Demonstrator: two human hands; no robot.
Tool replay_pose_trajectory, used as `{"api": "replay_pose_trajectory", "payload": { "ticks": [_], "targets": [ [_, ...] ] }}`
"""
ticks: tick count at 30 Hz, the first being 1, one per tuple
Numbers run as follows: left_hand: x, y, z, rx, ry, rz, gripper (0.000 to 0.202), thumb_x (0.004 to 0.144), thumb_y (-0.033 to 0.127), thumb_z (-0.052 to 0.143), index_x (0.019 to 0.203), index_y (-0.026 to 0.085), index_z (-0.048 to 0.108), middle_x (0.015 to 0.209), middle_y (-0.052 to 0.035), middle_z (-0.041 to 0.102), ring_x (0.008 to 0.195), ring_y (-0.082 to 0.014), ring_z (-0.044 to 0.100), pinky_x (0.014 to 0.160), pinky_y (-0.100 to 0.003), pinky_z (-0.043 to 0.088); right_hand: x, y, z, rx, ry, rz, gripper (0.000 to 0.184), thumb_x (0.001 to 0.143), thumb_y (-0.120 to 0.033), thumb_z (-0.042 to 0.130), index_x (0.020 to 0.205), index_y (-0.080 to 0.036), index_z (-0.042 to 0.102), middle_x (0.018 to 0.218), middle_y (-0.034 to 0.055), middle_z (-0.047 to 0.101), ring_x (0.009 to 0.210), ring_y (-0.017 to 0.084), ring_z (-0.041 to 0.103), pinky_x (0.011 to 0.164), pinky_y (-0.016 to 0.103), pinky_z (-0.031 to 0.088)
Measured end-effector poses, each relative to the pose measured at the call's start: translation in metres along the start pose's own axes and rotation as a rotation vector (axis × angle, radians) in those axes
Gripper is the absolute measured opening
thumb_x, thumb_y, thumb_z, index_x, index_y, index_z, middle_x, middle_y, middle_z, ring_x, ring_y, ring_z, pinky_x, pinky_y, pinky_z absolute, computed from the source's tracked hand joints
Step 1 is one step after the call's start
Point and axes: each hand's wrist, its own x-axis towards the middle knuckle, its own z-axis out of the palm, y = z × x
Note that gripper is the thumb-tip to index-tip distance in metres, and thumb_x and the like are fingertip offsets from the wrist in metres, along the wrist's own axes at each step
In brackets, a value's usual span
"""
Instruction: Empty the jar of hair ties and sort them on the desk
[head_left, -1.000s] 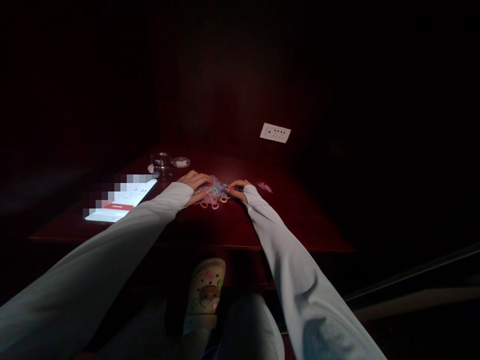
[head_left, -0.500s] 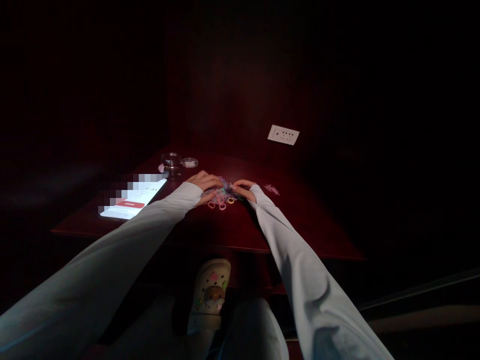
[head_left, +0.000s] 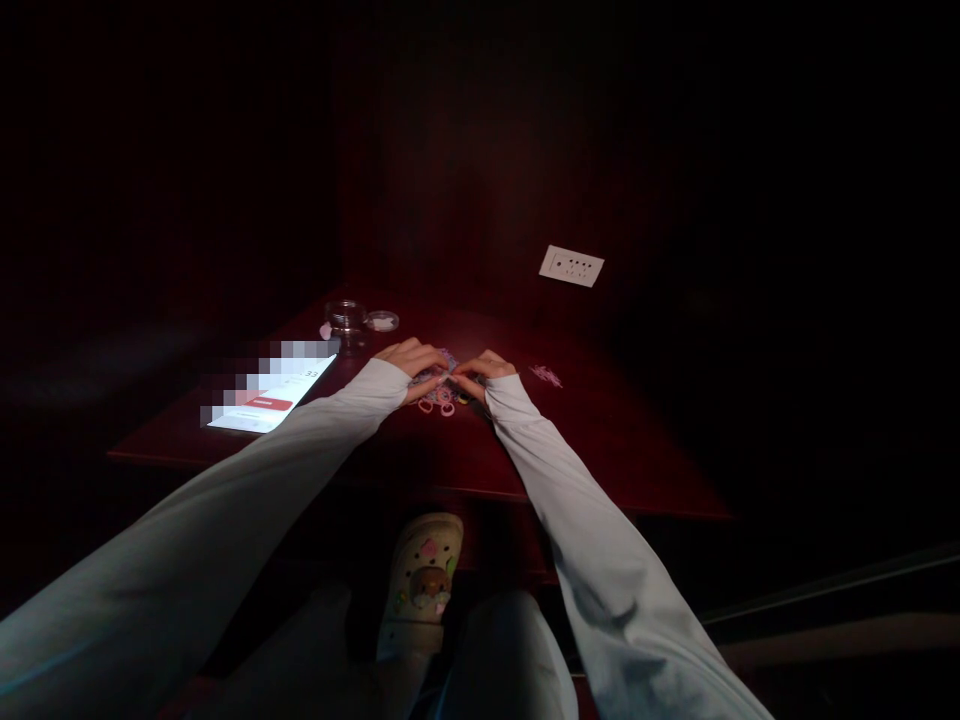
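Note:
A pile of small coloured hair ties [head_left: 447, 407] lies on the dark red table, mostly hidden under my hands. Over its left side, my left hand [head_left: 417, 364] is bent with fingers and thumb drawn together at the pile. My right hand [head_left: 484, 371] is closed in a pinch just above the pile's right side, fingertips close to or touching those of the left. Whatever is between the fingertips is too small to make out. Apart from the pile, to the right, sits a little bunch of pink-purple hair ties [head_left: 547, 376].
On the left of the table [head_left: 420, 465] lies a lit phone [head_left: 274, 398]. Behind it stand a clear round jar [head_left: 346, 316] and its lid [head_left: 383, 321], with a small pink thing [head_left: 325, 330] beside the jar. A white socket plate [head_left: 571, 266] is on the back wall.
My right hand has moved left, bringing its fingertips to those of my left hand over the pile. The left hand has barely shifted. The view has moved slightly.

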Motion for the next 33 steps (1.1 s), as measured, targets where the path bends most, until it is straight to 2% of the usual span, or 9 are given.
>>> {"api": "replay_pose_trajectory", "payload": {
  "ticks": [3, 8, 12, 15, 19, 22, 27, 33],
  "targets": [
    [0.001, -0.001, -0.001, 0.009, -0.012, 0.006, 0.023, 0.103, 0.037, 0.051, 0.108, 0.023, 0.068, 0.106, -0.0051, 0.073, 0.098, -0.0235, 0.058, 0.08, -0.034, 0.044, 0.002, 0.005, 0.005, -0.064, -0.013, -0.025, 0.011, 0.087, -0.036, 0.08, 0.09, -0.026, 0.084, 0.082, 0.0042, 0.072, 0.083, 0.019, 0.064, 0.078, 0.031, 0.051],
    [0.0, 0.004, -0.009, 0.014, -0.034, 0.064, 0.027, 0.107, 0.034, 0.043, 0.111, 0.022, 0.067, 0.106, -0.0066, 0.072, 0.099, -0.0226, 0.057, 0.081, -0.032, 0.044, 0.001, 0.009, 0.011, -0.082, -0.013, -0.024, 0.015, 0.088, -0.039, 0.08, 0.093, -0.026, 0.084, 0.081, 0.0043, 0.07, 0.082, 0.018, 0.064, 0.077, 0.03, 0.05],
    [0.0, 0.004, -0.008, 0.028, -0.028, 0.068, 0.026, 0.107, 0.032, 0.042, 0.111, 0.022, 0.066, 0.105, -0.0062, 0.071, 0.097, -0.0222, 0.056, 0.081, -0.032, 0.044, 0.001, 0.009, 0.011, -0.047, -0.029, -0.02, 0.023, 0.089, -0.049, 0.076, 0.092, -0.028, 0.084, 0.078, 0.004, 0.07, 0.081, 0.019, 0.062, 0.075, 0.031, 0.05],
    [0.0, 0.003, -0.006, 0.032, -0.022, 0.075, 0.026, 0.107, 0.032, 0.043, 0.11, 0.022, 0.067, 0.105, -0.0066, 0.071, 0.096, -0.0222, 0.057, 0.081, -0.032, 0.045, 0.002, 0.007, 0.008, -0.031, -0.031, -0.024, 0.028, 0.092, -0.054, 0.071, 0.096, -0.029, 0.083, 0.085, 0.005, 0.073, 0.086, 0.021, 0.062, 0.081, 0.033, 0.05],
    [0.001, 0.003, -0.008, 0.014, -0.02, 0.074, 0.029, 0.107, 0.034, 0.042, 0.112, 0.021, 0.068, 0.106, -0.0078, 0.071, 0.094, -0.0222, 0.057, 0.082, -0.033, 0.046, 0.001, 0.002, -0.001, -0.058, 0.069, 0.004, 0.032, 0.099, -0.052, 0.06, 0.106, -0.027, 0.08, 0.101, 0.006, 0.075, 0.094, 0.022, 0.062, 0.093, 0.037, 0.046],
    [0.001, 0.002, -0.009, -0.034, 0.012, 0.046, 0.032, 0.108, 0.035, 0.041, 0.107, 0.02, 0.069, 0.104, -0.0083, 0.071, 0.093, -0.0223, 0.057, 0.084, -0.034, 0.047, -0.002, 0.0, -0.003, -0.07, 0.104, 0.046, 0.039, 0.105, -0.047, 0.049, 0.1, -0.024, 0.08, 0.102, 0.0057, 0.074, 0.095, 0.02, 0.061, 0.097, 0.035, 0.043],
    [0.0, -0.001, -0.006, -0.096, 0.063, -0.013, 0.033, 0.107, 0.036, 0.041, 0.104, 0.019, 0.069, 0.105, -0.0091, 0.071, 0.096, -0.0234, 0.059, 0.088, -0.036, 0.049, -0.006, 0.0, 0.007, -0.039, 0.067, 0.102, 0.04, 0.105, -0.047, 0.052, 0.091, -0.025, 0.083, 0.1, 0.0046, 0.072, 0.096, 0.018, 0.059, 0.096, 0.034, 0.04],
    [0.0, -0.006, 0.0, -0.108, 0.093, 0.014, 0.034, 0.107, 0.036, 0.041, 0.105, 0.019, 0.07, 0.105, -0.0094, 0.071, 0.095, -0.0231, 0.06, 0.089, -0.037, 0.049, -0.007, -0.003, 0.013, 0.008, -0.017, 0.106, 0.044, 0.107, -0.048, 0.047, 0.091, -0.027, 0.083, 0.1, 0.0035, 0.072, 0.099, 0.018, 0.057, 0.097, 0.034, 0.039]
  ]
}}
